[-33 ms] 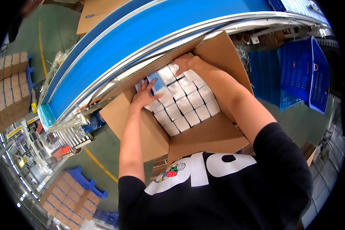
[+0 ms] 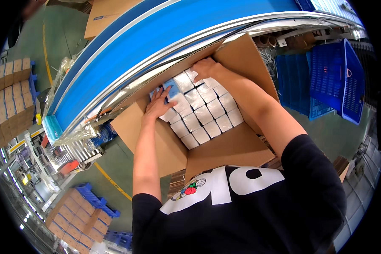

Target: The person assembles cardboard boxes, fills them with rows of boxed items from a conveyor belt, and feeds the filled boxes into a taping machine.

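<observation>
An open cardboard box [image 2: 224,152] in front of me holds rows of white wrapped packs [image 2: 205,112], packed side by side. Near the box's far left corner, one pack shows a light-blue face [image 2: 172,86]. My left hand [image 2: 157,104] lies over the packs at the left, fingers spread, its fingertips by the blue-faced pack. At the far side, my right hand [image 2: 204,69] rests on the packs with its thumb apart from the other fingers. Some of its fingertips are hidden against the box wall. Neither hand is wrapped round a pack.
A blue conveyor belt [image 2: 190,27] curves past the box's far side. Blue plastic baskets [image 2: 332,76] stand at the right. Stacked cartons on blue pallets [image 2: 74,218] are at the lower left, with more cartons [image 2: 12,95] at the far left. Rollers [image 2: 72,154] lie left of the box.
</observation>
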{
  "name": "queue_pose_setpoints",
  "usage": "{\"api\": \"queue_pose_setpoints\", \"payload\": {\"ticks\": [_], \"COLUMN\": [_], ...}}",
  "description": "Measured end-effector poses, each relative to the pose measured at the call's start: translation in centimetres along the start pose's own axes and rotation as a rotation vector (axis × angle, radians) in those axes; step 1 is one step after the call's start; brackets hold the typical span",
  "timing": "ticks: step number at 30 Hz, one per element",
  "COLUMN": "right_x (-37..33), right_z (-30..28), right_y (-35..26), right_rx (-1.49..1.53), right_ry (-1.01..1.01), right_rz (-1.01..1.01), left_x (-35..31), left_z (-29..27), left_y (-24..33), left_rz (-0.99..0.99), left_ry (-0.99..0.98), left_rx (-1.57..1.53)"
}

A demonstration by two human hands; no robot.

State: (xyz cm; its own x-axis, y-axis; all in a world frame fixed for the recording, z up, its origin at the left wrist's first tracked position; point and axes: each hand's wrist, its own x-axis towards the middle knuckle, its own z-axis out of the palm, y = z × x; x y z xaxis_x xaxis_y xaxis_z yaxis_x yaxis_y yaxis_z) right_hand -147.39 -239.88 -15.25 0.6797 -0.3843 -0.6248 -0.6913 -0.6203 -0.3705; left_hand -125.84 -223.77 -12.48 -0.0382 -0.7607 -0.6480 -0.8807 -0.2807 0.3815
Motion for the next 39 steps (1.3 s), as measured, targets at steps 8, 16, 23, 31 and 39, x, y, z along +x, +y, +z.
{"api": "queue_pose_setpoints", "payload": {"ticks": [8,16,23,31,39], "right_x": [-10.0,-10.7,-29.9,-33.3,-27.6], "right_z": [7.0,1.3,-20.7,-24.4,-24.2], "right_y": [-1.9,-1.4,16.2,38.9,34.0], "right_rx": [0.148,0.780,1.006,0.136,0.488], "right_ry": [0.628,0.116,0.920,1.032,0.743], "right_rz": [0.052,-0.297,-0.211,1.082,0.694], "left_x": [-4.4,-0.9,-1.6,-5.7,-7.3], "left_z": [5.9,10.7,9.6,5.1,-11.8], "left_y": [2.9,-1.1,3.7,14.7,17.2], "left_rz": [-0.065,-0.226,-0.171,-0.074,0.360], "left_ry": [0.616,-0.097,-0.003,-0.183,0.086], "left_rx": [0.126,-0.160,-0.250,-0.276,-1.549]}}
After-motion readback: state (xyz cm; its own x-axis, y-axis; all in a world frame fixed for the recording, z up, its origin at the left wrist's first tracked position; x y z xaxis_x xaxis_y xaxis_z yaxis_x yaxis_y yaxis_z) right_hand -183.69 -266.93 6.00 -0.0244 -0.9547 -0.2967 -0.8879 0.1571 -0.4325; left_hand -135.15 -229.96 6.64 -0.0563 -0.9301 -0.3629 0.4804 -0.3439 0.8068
